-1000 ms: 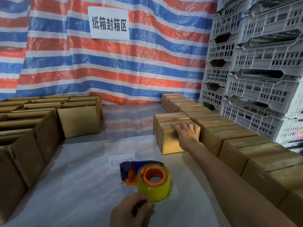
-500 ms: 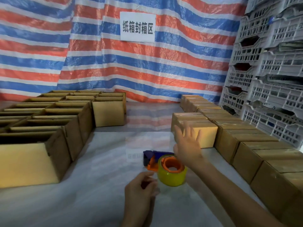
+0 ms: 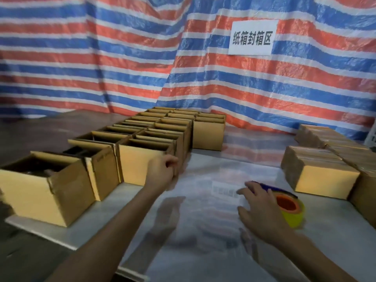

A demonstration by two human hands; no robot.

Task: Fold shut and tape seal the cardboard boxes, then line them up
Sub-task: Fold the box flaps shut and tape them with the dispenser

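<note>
Two hands are showing in the head view. The left hand (image 3: 160, 171) is stretching toward ten o'clock, its fingers curling round the upper right corner of an open cardboard box (image 3: 140, 165) in the unsealed rows. The right hand (image 3: 262, 212) is hovering flat at four o'clock, fingers spread and holding nothing, just beside the tape dispenser (image 3: 288, 203) lying on the table (image 3: 203, 231). Sealed boxes (image 3: 323, 178) are sitting lined up at two o'clock. By my judgement a fresh box is being fetched; next it is needing dragging to centre, its flaps folding down, then taping.
</note>
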